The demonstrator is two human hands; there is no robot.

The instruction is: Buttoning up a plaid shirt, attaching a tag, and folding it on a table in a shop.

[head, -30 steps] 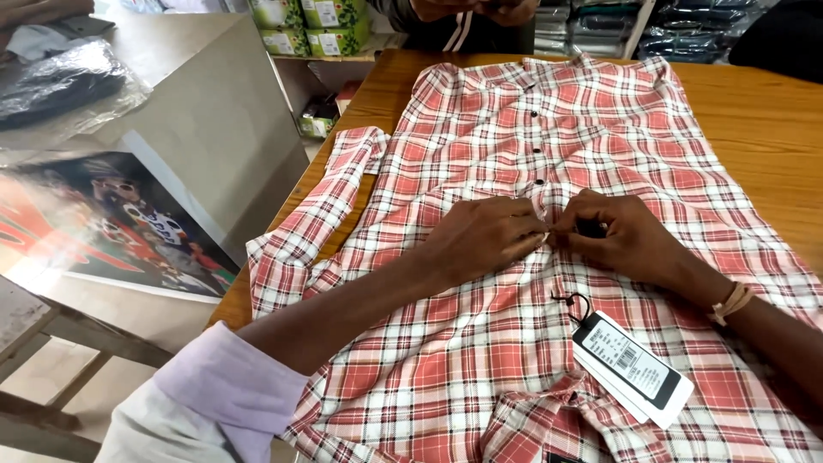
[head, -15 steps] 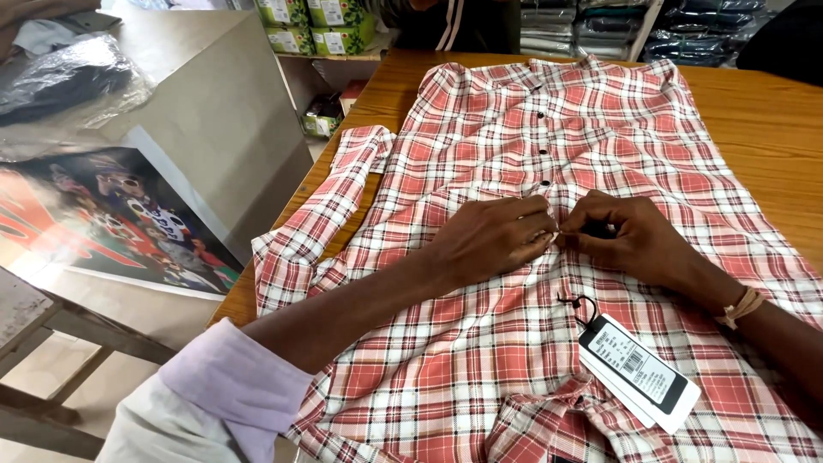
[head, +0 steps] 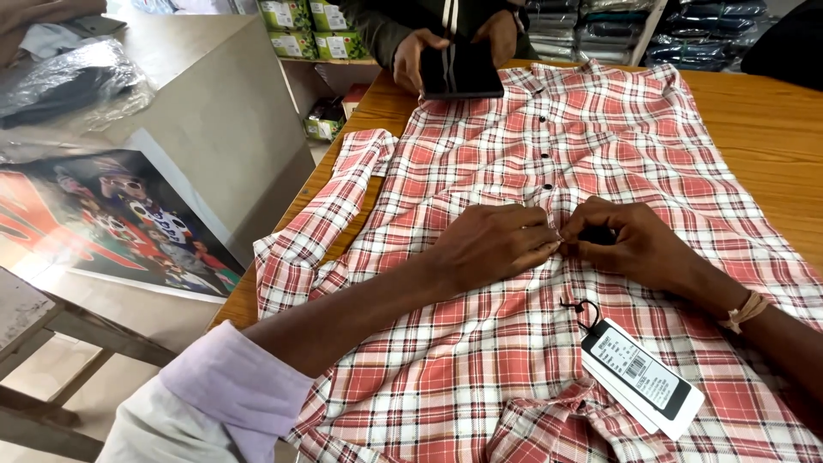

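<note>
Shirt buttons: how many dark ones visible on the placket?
4 on the plaid shirt: one near the far end by the phone, then just above the hands. More may be hidden under both hands.

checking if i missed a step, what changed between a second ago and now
Little moved on the shirt: the left hand and right hand stay pinched together at the button placket mid-shirt. The view tipped up, so another person's hands holding a dark phone now show at the table's far edge. The hang tag, the sleeve and the shirt lie as before.
</note>
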